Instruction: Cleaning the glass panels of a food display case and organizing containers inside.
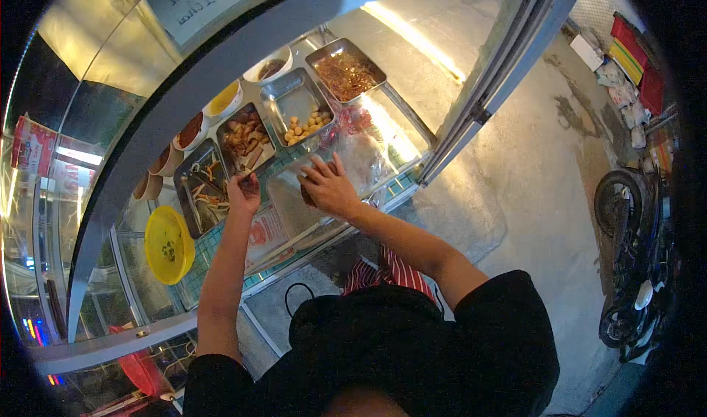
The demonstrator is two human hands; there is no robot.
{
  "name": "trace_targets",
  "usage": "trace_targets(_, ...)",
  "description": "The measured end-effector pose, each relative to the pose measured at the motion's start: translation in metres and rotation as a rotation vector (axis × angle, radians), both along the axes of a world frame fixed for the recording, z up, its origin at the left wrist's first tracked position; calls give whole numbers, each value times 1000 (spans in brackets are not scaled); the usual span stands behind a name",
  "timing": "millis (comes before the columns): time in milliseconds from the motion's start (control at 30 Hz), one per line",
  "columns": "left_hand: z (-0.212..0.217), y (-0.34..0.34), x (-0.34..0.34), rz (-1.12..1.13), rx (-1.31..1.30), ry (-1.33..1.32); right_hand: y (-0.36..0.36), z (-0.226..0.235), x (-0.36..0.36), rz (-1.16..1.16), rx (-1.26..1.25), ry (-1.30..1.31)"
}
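Observation:
My left hand (245, 193) is at the near corner of a metal tray of brown fried-looking pieces (245, 138), beside a tray of pale and orange shredded strips (202, 192). Its fingers are curled together, and whatever they may hold is hidden. Over a translucent flat board or tray (286, 196), my right hand (329, 187) has its fingers spread, palm down. The surface under its palm cannot be seen. Farther off stand a metal tray with small yellowish balls (302, 115) and one with reddish-brown shreds (346, 74). Clear plastic (368, 141) lies right of my right hand.
A curved glass case frame (147, 115) arches over the far left. Behind the trays are a dark sauce bowl (269, 66), a yellow-filled bowl (223, 99) and a reddish-brown-filled bowl (191, 131). A yellow basket (168, 225) sits left. A motorbike (626, 262) stands far right.

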State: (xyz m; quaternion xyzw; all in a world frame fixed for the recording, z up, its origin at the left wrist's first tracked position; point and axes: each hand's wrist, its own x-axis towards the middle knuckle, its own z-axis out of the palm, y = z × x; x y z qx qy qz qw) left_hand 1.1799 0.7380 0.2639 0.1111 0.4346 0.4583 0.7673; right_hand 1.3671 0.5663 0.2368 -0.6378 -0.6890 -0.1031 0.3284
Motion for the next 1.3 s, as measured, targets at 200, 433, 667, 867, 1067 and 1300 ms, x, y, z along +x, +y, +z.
trace_targets(200, -4, 1, 4, 145, -26, 48, 25, 7, 62, -275, -99, -64)
trace_targets(433, -6, -21, 6, 163, -14, 113, 12, 9, 141, -707, -50, -26)
trace_targets(667, -18, -49, -24, -77, -62, 116, -65, 11, 122, -818, -122, -56)
trace_targets(867, 1, -81, -36, -215, 197, 374, -136, 14, 91, -720, -328, 51)
trace_targets(1067, 1, -103, -58, -322, 549, 728, -78, 92, 122, -374, -18, 147)
trace_targets(1300, -14, -125, -64, -354, 563, 778, -44, 46, 112, -187, -300, 242)
